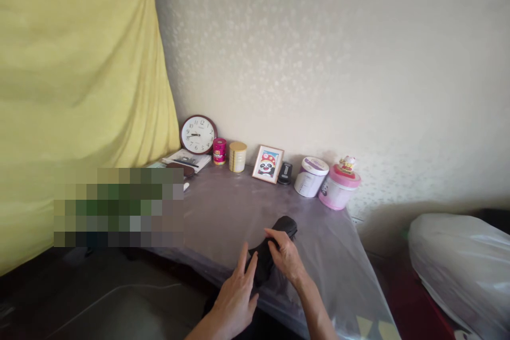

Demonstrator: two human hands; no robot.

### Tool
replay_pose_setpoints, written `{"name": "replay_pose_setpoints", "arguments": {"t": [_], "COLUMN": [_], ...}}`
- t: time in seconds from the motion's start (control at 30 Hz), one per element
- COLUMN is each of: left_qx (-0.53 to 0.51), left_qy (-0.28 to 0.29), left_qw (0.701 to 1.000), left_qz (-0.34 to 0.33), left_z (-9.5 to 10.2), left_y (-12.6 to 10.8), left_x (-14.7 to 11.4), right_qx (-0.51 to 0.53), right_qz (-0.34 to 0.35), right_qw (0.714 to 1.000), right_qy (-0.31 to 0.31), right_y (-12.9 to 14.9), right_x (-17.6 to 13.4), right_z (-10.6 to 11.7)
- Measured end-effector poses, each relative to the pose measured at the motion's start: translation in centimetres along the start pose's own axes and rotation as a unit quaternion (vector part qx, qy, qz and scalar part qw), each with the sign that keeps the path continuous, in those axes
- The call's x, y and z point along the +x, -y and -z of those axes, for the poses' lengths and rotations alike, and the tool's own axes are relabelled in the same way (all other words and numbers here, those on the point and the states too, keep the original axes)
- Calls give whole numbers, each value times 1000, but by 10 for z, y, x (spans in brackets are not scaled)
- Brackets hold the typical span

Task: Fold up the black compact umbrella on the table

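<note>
A long black bundle (pixel 287 224) of soft, folded-looking material lies slantwise near the front edge of the table; its exact kind is hard to make out. My right hand (pixel 286 256) is closed over its middle, thumb and fingers curled onto the dark surface. At the bundle's lower left end is my left hand (pixel 239 297), its fingers stretched out and apart against the side. Both hands and the shadow between them hide part of the bundle's near end.
Along the wall stand a round clock (pixel 199 134), a pink can (pixel 219 151), a yellow-lidded tin (pixel 238 157), a framed panda picture (pixel 268 164), a black stapler-like object (pixel 285 173), a white tub (pixel 311 177) and a pink-lidded tub (pixel 338 191). A yellow curtain (pixel 79 64) hangs left.
</note>
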State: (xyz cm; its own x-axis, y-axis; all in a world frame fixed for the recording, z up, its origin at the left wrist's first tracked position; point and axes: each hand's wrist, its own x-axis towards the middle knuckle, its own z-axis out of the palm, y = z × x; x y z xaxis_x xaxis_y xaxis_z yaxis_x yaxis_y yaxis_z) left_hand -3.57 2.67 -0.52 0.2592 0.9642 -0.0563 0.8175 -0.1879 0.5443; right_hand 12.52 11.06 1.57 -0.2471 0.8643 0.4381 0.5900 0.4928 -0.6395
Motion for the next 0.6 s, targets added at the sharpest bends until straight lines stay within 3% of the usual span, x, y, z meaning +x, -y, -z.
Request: {"name": "replay_pose_setpoints", "arguments": {"t": [0.2,0.3,0.43,0.53,0.6], "left_qx": [-6,0,-3,5,14], "left_qy": [-6,-2,-10,-19,-16], "left_qw": [1000,999,998,997,997], "left_qz": [-28,-46,-64,-70,-69], "left_z": [-1,-4,-7,-9,-10], "left_y": [1,4,7,8,8], "left_x": [1,3,4,4,4], "right_qx": [-11,33,133,150,144], "right_qz": [-8,-16,-81,-150,-192], "right_qw": [1000,999,987,977,969], "right_qy": [-1,-7,-27,-20,-52], "right_y": [0,3,0,-14,-27], "right_x": [0,-1,-16,-38,-54], "right_z": [-2,3,26,50,64]}}
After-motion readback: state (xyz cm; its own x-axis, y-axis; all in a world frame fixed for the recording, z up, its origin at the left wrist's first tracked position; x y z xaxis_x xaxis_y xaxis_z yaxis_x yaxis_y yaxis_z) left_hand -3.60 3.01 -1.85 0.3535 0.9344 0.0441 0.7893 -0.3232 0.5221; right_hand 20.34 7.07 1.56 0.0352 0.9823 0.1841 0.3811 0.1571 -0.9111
